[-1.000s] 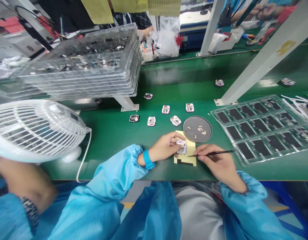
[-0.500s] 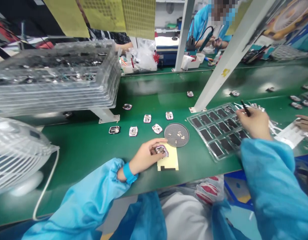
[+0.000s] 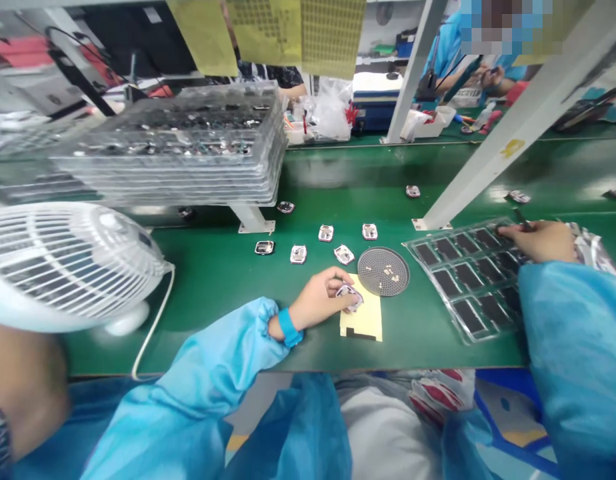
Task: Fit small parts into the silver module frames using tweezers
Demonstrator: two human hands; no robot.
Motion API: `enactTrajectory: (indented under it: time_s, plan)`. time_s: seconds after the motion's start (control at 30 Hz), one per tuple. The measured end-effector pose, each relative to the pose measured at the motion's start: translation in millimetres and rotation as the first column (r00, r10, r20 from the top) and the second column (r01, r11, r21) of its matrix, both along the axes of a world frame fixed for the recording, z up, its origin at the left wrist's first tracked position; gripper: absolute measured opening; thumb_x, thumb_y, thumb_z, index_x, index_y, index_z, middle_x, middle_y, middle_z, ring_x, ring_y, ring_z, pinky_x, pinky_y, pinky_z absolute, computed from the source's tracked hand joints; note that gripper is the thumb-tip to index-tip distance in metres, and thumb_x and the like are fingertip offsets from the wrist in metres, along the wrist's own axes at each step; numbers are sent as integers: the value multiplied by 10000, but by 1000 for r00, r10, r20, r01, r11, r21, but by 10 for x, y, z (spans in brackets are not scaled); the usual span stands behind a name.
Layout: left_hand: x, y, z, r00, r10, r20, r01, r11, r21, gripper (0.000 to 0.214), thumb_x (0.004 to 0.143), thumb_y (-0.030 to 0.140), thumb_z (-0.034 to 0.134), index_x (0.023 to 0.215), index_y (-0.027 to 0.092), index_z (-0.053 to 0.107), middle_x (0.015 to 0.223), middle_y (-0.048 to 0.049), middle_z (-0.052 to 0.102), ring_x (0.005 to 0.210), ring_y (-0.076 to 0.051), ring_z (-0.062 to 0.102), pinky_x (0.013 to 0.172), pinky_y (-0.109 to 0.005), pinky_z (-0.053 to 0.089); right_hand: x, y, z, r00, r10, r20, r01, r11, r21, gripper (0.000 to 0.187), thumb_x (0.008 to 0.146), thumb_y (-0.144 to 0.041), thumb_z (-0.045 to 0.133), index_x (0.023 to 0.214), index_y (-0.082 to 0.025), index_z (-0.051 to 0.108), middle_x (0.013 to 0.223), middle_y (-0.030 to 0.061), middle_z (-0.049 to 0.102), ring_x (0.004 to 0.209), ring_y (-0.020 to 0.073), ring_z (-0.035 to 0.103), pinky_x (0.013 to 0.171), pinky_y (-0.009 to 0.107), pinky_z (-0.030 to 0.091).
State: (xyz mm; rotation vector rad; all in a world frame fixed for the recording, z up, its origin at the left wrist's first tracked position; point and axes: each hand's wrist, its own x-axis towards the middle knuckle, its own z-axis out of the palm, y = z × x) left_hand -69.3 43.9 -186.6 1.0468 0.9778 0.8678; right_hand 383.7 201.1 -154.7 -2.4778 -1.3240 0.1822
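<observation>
Fingers of my left hand (image 3: 319,304) pinch a small square silver case (image 3: 349,293) just over the yellow pad (image 3: 364,324) on the green tabletop (image 3: 228,280). My right hand (image 3: 541,240) clutches a thin black stick (image 3: 520,216) over the clear plastic tray (image 3: 463,280), far right.

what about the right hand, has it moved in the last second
Yes: the right hand went rightward, from the yellow card by the mesh disc to the tray of dark panels.
</observation>
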Motion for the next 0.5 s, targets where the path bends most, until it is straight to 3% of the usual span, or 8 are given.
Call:
enactTrajectory:
  time_s: [0.1,0.17,0.23,0.3,0.37,0.43,0.5]
  plan:
    - [-5,-25,7,999,-28,-16,28,1000,9,403,719,272,839,1022,111,627,849,-88,747,736,-170,728,641,-262,617,-309,-321,85,996,31,-78,-10,968,253,724,734,-647,684,1043,4,754,882,209,719,811,206,640,698,396,386]
    - [7,-33,7,999,-38,-34,38,999,-1,376,720,303,840,974,99,654,856,-105,745,734,-180,727,612,-260,612,-645,-645,148,969,160,-188,-80,925,372,673,722,-629,725,1036,-34,758,874,184,726,750,177,643,686,374,416]
    - [27,-34,7,999,-25,-36,24,999,-32,374,706,340,849,899,97,641,843,-114,742,706,-189,719,549,-253,592,-1043,-1016,178,880,329,-342,-150,877,457,546,763,-543,758,1065,-89,743,938,175,737,784,183,673,712,349,471]
    - [49,-30,13,1000,1,-18,-2,998,-70,406,684,372,861,873,100,626,817,-109,737,680,-193,709,511,-253,574,-1440,-1367,151,783,452,-427,-261,862,434,377,804,-476,754,1008,-159,753,980,131,748,835,187,694,784,334,520]
    - [62,-26,30,1000,19,11,-17,995,-102,425,684,397,861,880,96,635,792,-99,732,656,-182,698,502,-239,551,-1777,-1638,74,653,528,-543,-378,849,370,346,789,-474,764,1007,-206,768,1011,92,758,855,203,709,795,336,551]
    - [63,-24,61,999,18,28,-15,995,-101,419,739,433,816,915,85,661,766,-89,723,613,-155,678,461,-189,471,-2032,-1801,-25,500,533,-683,-477,827,297,347,779,-482,764,998,-212,771,977,75,766,840,216,715,768,332,562]
    - [54,-26,99,1000,14,17,-13,998,-64,412,818,461,736,962,77,695,779,-85,718,562,-113,635,433,-167,376,-2211,-1870,-114,403,517,-755,-534,803,266,298,786,-480,754,877,-196,768,856,59,761,776,204,703,721,306,549]
